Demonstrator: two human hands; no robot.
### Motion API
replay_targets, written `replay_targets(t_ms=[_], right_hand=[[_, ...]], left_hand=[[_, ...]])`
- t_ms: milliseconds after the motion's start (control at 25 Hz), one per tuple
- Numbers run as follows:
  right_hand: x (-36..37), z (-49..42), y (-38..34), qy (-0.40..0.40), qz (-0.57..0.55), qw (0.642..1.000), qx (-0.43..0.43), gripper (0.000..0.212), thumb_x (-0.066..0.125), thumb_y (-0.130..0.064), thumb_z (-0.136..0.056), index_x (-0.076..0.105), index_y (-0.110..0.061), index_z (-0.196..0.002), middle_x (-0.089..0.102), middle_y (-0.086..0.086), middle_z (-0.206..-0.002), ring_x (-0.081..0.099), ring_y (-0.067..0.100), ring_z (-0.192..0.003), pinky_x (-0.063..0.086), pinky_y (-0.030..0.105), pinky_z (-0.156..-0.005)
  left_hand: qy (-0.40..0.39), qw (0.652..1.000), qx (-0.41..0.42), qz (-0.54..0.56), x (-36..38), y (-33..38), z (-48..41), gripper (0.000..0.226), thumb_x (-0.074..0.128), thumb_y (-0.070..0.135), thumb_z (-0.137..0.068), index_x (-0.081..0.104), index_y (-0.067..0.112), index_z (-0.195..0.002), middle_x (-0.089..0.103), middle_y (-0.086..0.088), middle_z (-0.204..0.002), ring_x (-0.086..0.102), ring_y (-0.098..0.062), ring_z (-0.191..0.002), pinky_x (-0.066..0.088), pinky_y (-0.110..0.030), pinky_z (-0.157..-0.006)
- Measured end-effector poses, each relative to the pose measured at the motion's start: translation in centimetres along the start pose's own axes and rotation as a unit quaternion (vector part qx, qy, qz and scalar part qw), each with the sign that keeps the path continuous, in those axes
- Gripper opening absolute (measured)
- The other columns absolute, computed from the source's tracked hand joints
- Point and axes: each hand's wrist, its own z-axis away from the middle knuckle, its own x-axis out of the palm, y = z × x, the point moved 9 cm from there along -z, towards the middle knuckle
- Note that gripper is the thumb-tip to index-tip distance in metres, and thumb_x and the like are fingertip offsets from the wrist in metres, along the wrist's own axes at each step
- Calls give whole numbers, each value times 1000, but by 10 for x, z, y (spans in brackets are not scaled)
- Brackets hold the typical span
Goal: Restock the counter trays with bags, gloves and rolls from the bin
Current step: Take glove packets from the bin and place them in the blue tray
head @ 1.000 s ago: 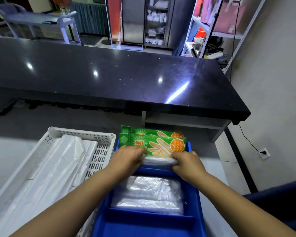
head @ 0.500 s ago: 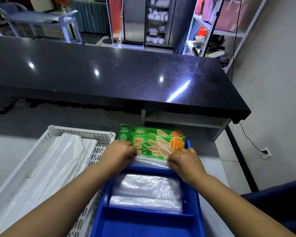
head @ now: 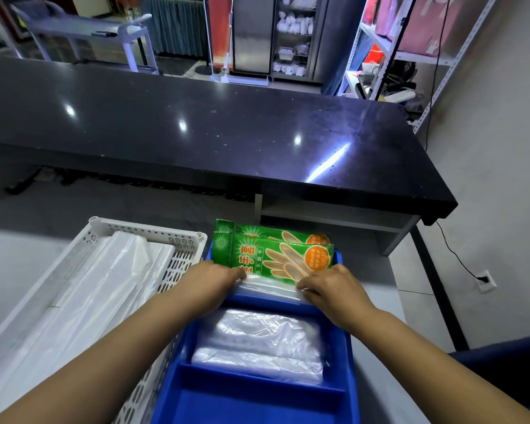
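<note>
Left hand (head: 208, 283), right hand (head: 334, 289) pinching clear pack (head: 270, 286), half hidden by tray (head: 348, 347)

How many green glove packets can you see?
2. Both stand in the blue tray's far compartment: the front packet just beyond the clear bag pack that the left hand and right hand hold, the back packet right behind it. More could be hidden behind them.

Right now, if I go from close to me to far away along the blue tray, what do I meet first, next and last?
blue tray → stack of clear bags → clear pack, gripped by the left hand and right hand → green glove packets → black counter → steel cabinet
</note>
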Motion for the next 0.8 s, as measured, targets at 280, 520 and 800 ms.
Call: replay_targets(t_ms=[280, 520, 800], right_hand=[[-17, -2, 23, 24, 0, 996, 83, 23, 54, -34, -89, 56, -27, -111, 68, 2, -105, 50, 25, -95, 38, 30, -74], [-62, 17, 8, 221, -58, 974, 8, 20, 71, -9, -78, 66, -12, -97, 68, 6, -94, 59, 23, -85, 45, 33, -73], [-7, 4, -10, 45, 27, 999, 7, 31, 56, -28, -88, 59, -19, -118, 63, 2, -113, 56, 23, -104, 44, 37, -82]], left_hand=[[-9, 1000, 4, -13, -13, -5, 1, 34, 46, 18, -87, 61, 31, -114, 59, 2, -108, 44, -22, -107, 32, -34, -83], [127, 985, -37, 113, -42, -9, 20, 35, 58, 13, -79, 60, 20, -114, 59, -2, -111, 57, -24, -102, 47, -34, -81], [0, 997, -36, 64, 2, 21, 3, 35, 46, 26, -90, 44, 25, -125, 52, -3, -122, 54, -25, -105, 45, -38, -78]])
